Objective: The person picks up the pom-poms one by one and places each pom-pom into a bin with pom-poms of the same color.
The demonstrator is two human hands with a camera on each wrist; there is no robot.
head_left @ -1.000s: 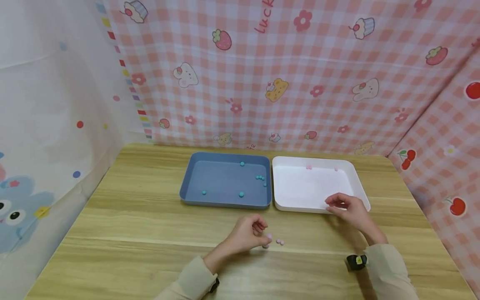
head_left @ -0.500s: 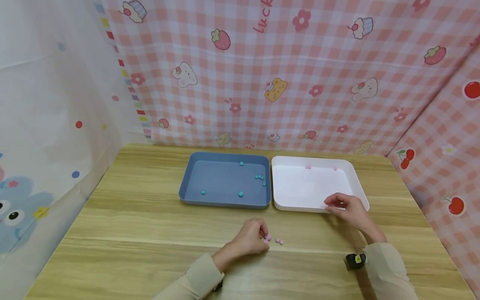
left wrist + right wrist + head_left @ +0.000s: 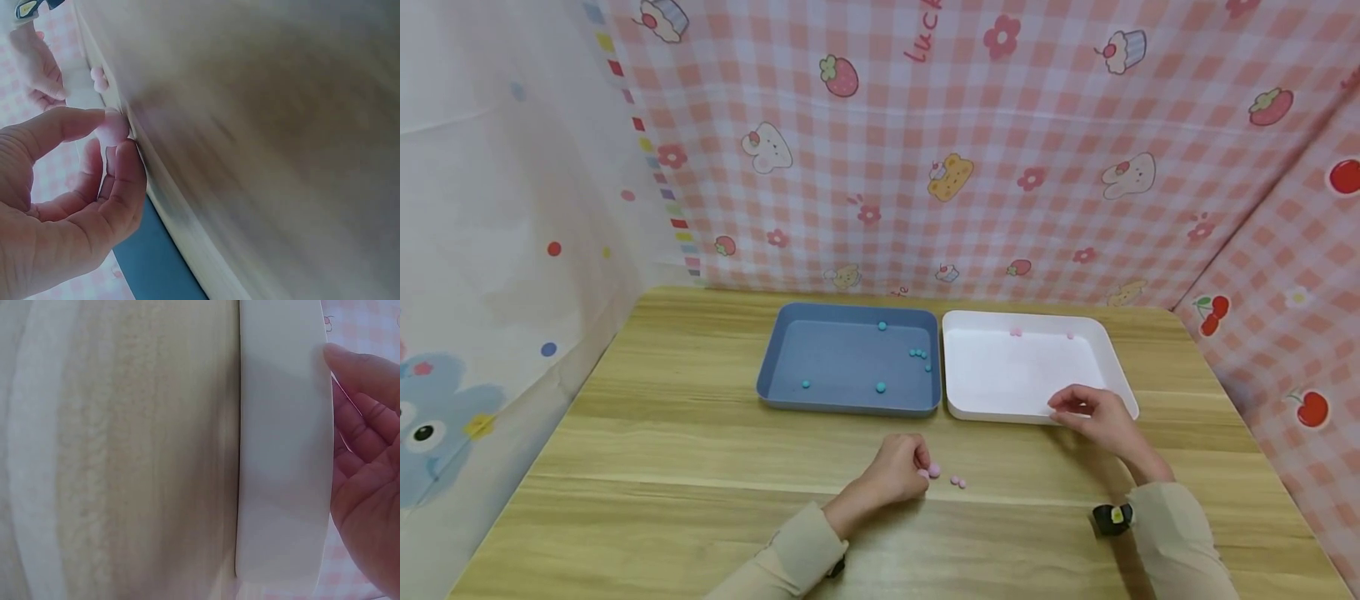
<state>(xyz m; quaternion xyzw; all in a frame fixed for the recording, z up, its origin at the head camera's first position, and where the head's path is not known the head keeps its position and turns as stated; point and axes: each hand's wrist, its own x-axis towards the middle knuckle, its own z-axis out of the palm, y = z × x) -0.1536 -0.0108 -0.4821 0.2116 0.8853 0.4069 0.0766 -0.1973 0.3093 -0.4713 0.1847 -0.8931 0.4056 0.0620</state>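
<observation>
Nearly there, probably: teal beads (image 3: 917, 354) sitting in blue tray (image 3: 848, 358), couple pinks in white tray (image 3: 1028, 367). Left hand (image 3: 898, 469) pinching pink bead (image 3: 115, 127) lower centre, two pink beads (image 3: 958, 482) left beside. Right hand (image 3: 1093, 417) loosely curled at white rim, nothing held.

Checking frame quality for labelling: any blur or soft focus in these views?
Head view: sharp, evenly lit, soft shadows. Left wrist view: table smeared, left hand pinching a pink bead fairly clear. Right wrist view: white tray wall and wood soft, right hand close.
</observation>
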